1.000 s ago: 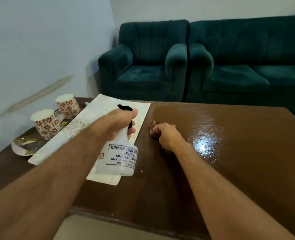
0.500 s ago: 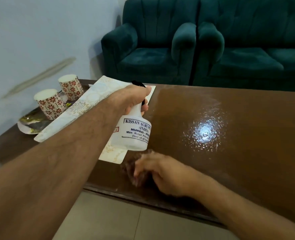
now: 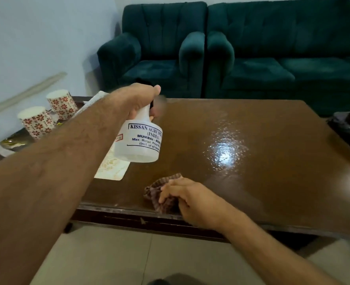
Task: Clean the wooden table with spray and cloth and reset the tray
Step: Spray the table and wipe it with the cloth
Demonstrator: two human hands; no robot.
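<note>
My left hand (image 3: 138,99) grips the neck of a white spray bottle (image 3: 139,140) held in the air above the wooden table (image 3: 272,161), nozzle pointing away from me. My right hand (image 3: 188,199) presses a brown checked cloth (image 3: 159,194) onto the tabletop near its front edge. A cream patterned tray (image 3: 112,169) lies flat on the table's left part, mostly hidden by my left forearm. A wet, shiny patch (image 3: 224,153) glistens in the middle of the table.
Two red-flowered cups (image 3: 46,114) stand on a plate (image 3: 9,146) at the table's far left, by the pale wall. A dark green armchair (image 3: 151,54) and sofa (image 3: 289,58) stand behind the table. A dark object (image 3: 348,126) sits at the right edge.
My right hand dragged the cloth from the middle of the table back to the front edge, then slightly right. My left hand raised the spray bottle and moved it forward.
</note>
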